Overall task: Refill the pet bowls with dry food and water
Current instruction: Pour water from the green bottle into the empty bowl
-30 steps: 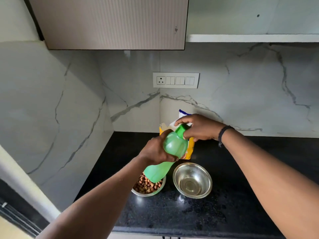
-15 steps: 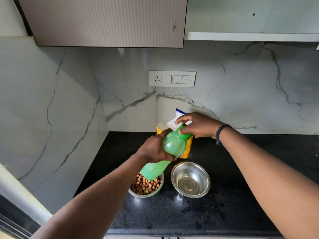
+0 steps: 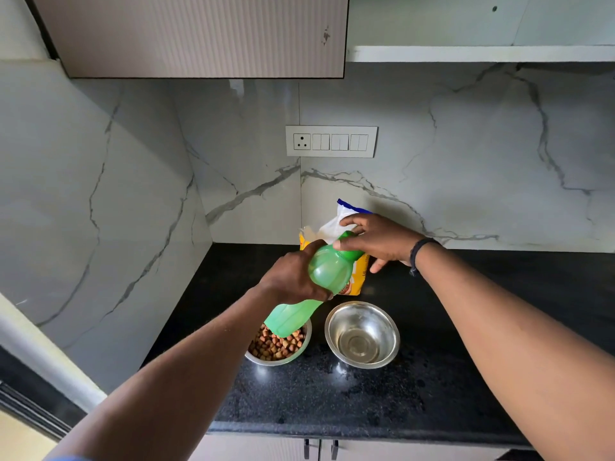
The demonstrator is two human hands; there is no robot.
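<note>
My left hand (image 3: 291, 277) grips a green plastic water bottle (image 3: 327, 272) around its middle, tilted in the air above the bowls. My right hand (image 3: 379, 241) pinches the bottle's dark green cap (image 3: 347, 249) between thumb and forefinger, with the other fingers spread. Two steel bowls stand on the black counter (image 3: 332, 397). The left bowl (image 3: 293, 356) holds brown dry food, partly hidden by the bottle's base. The right bowl (image 3: 362, 334) has a little clear water at its bottom. A yellow and white food bag (image 3: 346, 214) stands behind the bottle against the wall.
A marble wall closes the corner at the left and behind. A switch panel (image 3: 331, 141) sits on the back wall. A cupboard (image 3: 199, 31) and a white shelf (image 3: 479, 53) hang overhead. The counter's front edge runs above cabinet doors with dark handles (image 3: 319, 449).
The bottle stays tilted in both hands. My right hand's lower fingers have spread away from the cap, leaving thumb and forefinger on it. The view has shifted slightly.
</note>
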